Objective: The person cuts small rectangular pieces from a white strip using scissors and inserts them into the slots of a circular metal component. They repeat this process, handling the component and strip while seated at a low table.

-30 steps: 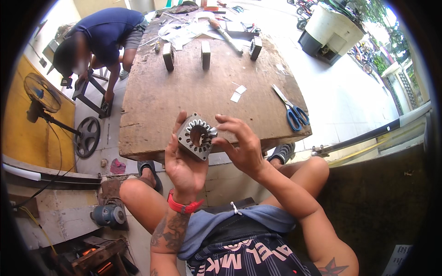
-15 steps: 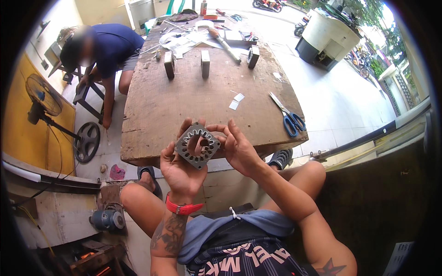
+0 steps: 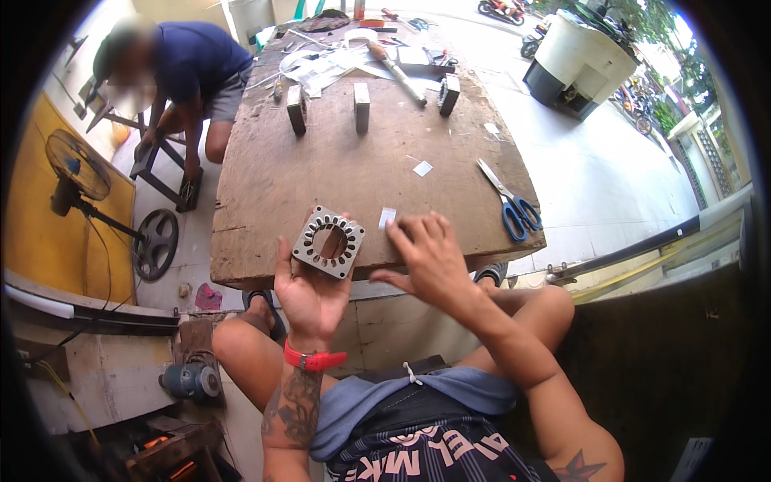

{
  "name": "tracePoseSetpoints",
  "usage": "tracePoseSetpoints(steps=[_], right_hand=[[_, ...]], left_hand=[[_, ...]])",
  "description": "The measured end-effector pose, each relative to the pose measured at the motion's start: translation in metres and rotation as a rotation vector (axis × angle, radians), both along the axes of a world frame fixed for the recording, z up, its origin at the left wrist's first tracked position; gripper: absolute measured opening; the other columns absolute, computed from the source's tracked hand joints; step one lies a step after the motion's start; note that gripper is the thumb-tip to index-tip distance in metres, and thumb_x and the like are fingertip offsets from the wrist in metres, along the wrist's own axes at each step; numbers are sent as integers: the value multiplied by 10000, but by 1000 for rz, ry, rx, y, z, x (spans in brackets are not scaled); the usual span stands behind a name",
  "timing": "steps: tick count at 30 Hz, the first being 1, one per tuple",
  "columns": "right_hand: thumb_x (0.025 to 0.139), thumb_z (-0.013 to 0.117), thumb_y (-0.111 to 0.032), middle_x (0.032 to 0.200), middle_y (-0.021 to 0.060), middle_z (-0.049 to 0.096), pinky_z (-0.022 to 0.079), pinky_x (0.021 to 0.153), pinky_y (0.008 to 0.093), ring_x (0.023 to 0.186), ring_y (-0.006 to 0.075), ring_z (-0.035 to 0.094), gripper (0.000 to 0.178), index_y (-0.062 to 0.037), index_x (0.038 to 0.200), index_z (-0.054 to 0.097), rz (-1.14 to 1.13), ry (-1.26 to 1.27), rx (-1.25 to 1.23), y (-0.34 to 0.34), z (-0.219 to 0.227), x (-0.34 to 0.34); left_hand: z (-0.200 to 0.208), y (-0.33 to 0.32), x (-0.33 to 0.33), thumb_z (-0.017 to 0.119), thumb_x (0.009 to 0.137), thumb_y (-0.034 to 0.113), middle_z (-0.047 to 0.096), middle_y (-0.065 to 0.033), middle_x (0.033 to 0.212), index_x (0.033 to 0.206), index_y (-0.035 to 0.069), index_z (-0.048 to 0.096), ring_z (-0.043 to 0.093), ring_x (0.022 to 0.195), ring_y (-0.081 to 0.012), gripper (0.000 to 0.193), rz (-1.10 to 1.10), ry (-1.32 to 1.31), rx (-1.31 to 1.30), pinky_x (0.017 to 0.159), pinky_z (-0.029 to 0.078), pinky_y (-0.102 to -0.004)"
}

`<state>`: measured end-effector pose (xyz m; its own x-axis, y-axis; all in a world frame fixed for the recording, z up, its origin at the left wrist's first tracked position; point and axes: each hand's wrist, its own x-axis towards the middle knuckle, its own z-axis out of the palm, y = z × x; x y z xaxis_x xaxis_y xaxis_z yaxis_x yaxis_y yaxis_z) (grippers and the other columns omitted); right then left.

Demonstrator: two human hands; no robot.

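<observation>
My left hand [image 3: 312, 293] grips a square metal stator core [image 3: 352, 240] with a round bore and a ring of slots, held just over the near edge of the wooden table [image 3: 265, 189]. My right hand [image 3: 430, 253] is over the table's front edge, palm down, thumb and fingers apart. By its index fingertip lies a small white paper slip [image 3: 387, 218]; whether the finger touches it I cannot tell. Farther up the table is another white slip [image 3: 422, 169]. Blue-handled scissors [image 3: 518, 210] lie at the right edge.
Three more stator cores stand on edge across the table, the middle one [image 3: 361, 108] among them. Behind them are a mallet-like tool [image 3: 397, 74] and white paper strips [image 3: 321, 74]. A co-worker [image 3: 193, 72] bends at the left beside a fan [image 3: 76, 165].
My right hand has left the stator core and moved right onto the table. One white slip has come nearer to me, apart from the other. The stator core now lies flatter in my left hand.
</observation>
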<state>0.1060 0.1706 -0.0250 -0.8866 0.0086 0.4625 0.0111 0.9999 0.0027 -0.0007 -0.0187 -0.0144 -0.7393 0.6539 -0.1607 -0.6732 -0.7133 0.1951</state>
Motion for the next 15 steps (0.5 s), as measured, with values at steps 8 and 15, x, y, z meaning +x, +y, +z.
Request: tracePoseSetpoints(steps=[8, 15], right_hand=[[1013, 688, -106, 1039, 97, 680, 562, 820, 388, 929, 278, 694, 109, -62, 1113, 675, 81, 54, -930, -20, 11, 5], [938, 760, -104, 1123, 170, 700, 593, 838, 407, 977, 353, 709, 321, -34, 1235, 663, 217, 62, -926, -6, 20, 0]], left_hand=[[-1, 8, 7, 534, 1010, 340, 552, -168, 1491, 1578, 139, 422, 562, 1369, -295, 613, 0, 229, -71, 1196, 437, -498], [0, 17, 16, 535, 951, 262, 536, -165, 1473, 1589, 152, 366, 538, 1380, -265, 669, 8, 378, -215, 1176, 460, -457]])
